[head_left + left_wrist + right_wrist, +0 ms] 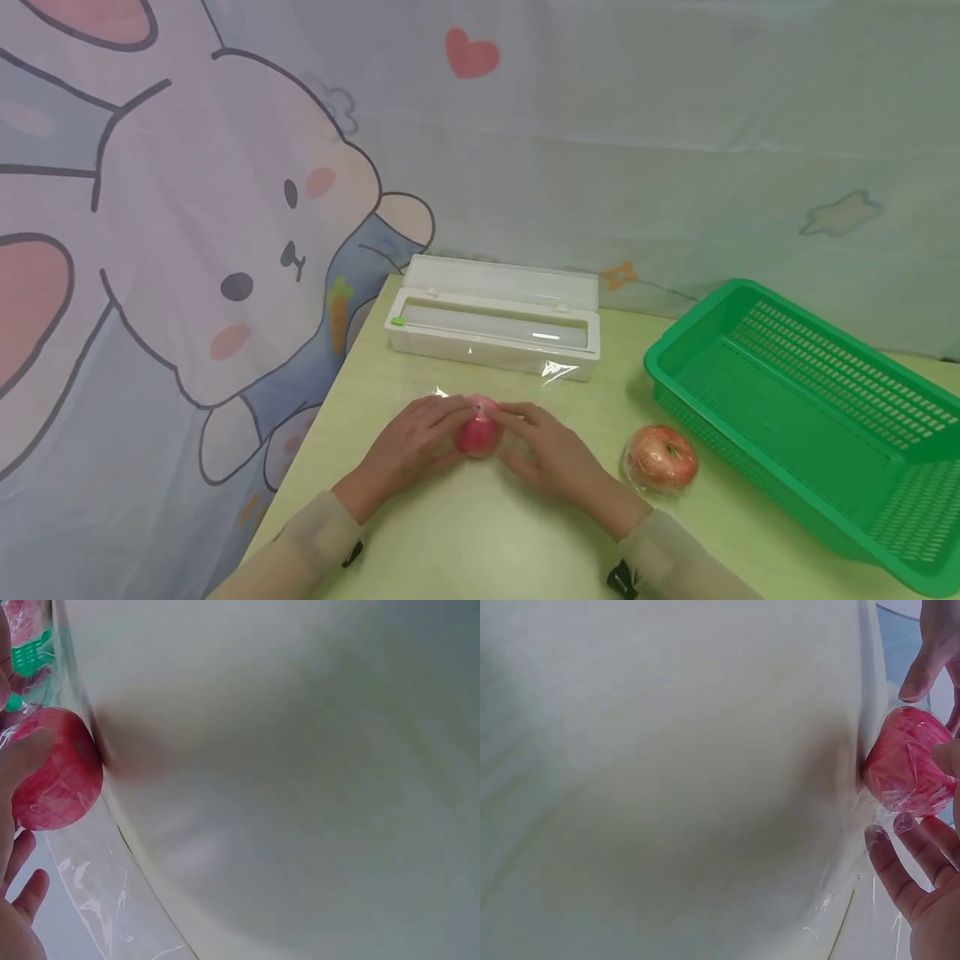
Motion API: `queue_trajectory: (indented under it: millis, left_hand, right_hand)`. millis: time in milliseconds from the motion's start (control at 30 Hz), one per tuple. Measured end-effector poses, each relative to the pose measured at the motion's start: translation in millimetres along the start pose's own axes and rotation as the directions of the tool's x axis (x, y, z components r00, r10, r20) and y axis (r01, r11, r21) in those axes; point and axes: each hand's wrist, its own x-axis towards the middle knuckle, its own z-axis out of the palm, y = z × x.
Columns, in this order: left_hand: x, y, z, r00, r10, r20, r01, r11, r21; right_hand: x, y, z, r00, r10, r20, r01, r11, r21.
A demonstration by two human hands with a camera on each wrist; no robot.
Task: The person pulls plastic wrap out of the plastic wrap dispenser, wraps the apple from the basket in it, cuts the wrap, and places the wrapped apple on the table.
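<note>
A smooth, pinkish-red round fruit [480, 435] lies between the two hands on the table, with clear plastic film over it. From the left, my left hand [415, 437] lays its fingers on the fruit's top; in the left wrist view one digit rests on its film-covered side. My right hand [551, 450] touches it from the right. In the right wrist view the right hand's fingers [892, 870] are spread, with film at the tips. The film [101, 900] stretches beyond the fruit. A film-wrapped apple [660, 460] sits right of the right hand.
Behind the hands stands a white film dispenser box [487, 352] with its lid raised and a green slider at its left end. A green plastic basket [757, 467] takes up the right side of the table. A rabbit-printed cloth [600, 108] hangs behind.
</note>
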Motion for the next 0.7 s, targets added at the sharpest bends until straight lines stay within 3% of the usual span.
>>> queue_trajectory:
  millis: [333,567,700]
  left_hand:
    - [14.3,-6.3,1.8,0.991,-0.110,0.082,0.117,0.989,-0.087]
    - [23.3,-9.8,3.9,0.981,-0.147,0.125,0.155,0.986,-0.058]
    - [28.7,-12.2,5.0,0.974,-0.167,0.151,0.177,0.982,-0.059]
  right_hand:
    - [11.0,7,-5,0.998,0.062,0.029,-0.064,0.995,0.079]
    - [15.6,11,-3,0.988,0.129,0.083,-0.138,0.985,0.102]
    - [18.1,12,-2,0.990,0.127,0.063,-0.134,0.984,0.119]
